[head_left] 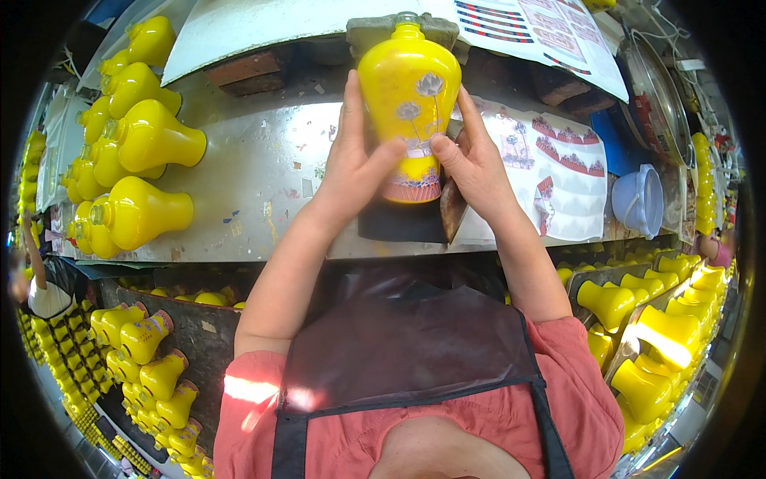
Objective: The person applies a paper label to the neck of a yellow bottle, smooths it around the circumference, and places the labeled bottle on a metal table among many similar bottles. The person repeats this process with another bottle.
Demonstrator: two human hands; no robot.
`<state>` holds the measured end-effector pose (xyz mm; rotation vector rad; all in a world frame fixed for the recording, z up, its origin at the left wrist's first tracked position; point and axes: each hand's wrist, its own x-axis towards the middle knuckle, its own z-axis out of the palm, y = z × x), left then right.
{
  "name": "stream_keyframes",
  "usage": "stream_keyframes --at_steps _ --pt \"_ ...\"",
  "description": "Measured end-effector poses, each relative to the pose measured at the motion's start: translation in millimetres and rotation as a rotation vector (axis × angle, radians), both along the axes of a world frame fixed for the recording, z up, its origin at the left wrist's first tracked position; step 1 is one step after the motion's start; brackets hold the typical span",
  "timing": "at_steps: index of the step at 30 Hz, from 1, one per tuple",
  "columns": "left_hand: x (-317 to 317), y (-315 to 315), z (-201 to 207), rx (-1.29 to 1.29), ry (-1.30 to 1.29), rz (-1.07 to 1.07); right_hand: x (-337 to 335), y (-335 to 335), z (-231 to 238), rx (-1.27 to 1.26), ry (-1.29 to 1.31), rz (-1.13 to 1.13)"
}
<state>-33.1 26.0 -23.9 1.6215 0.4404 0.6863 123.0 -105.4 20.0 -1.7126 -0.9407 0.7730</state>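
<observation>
A glossy yellow vase [405, 84] lies with its narrow neck pointing away from me, resting on a grey padded support at the neck end. Grey lotus flowers run up its side, and a patterned band circles its foot. My left hand [357, 164] wraps the vase's left side, its thumb laid on the lower body near a pale strip. From the other side my right hand [477, 164] grips it too, thumb pressed by the same strip. Beneath the foot is a dark pad [399, 227].
Yellow vases [148, 211] stand in rows at the table's left. Printed decal sheets [558, 176] lie at the right, beside a pale blue bucket [638, 199]. A white board [263, 32] sits on bricks [247, 70] at the back. More vases fill racks [638, 295] below on both sides.
</observation>
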Motion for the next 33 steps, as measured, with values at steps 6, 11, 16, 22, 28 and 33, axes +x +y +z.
stream_keyframes --at_steps 6,11,16,22,28,33 --pt "-4 -1 0 -0.186 -0.147 -0.01 6 -2 -5 0.049 0.103 0.0" --pt "-5 -5 -7 -0.235 -0.186 -0.009 5 -2 -5 0.015 0.044 -0.004" --pt "-7 -3 -11 -0.316 -0.198 -0.023 3 0 -6 0.013 0.006 -0.016" --pt "-3 -7 -7 -0.394 -0.287 -0.082 3 -1 -7 0.003 0.027 -0.01" --pt "-5 -5 -2 -0.484 -0.313 -0.121 2 0 -9 0.065 0.033 -0.014" --pt "-3 -2 -1 -0.57 -0.327 -0.081 3 -1 -9 0.028 0.05 -0.003"
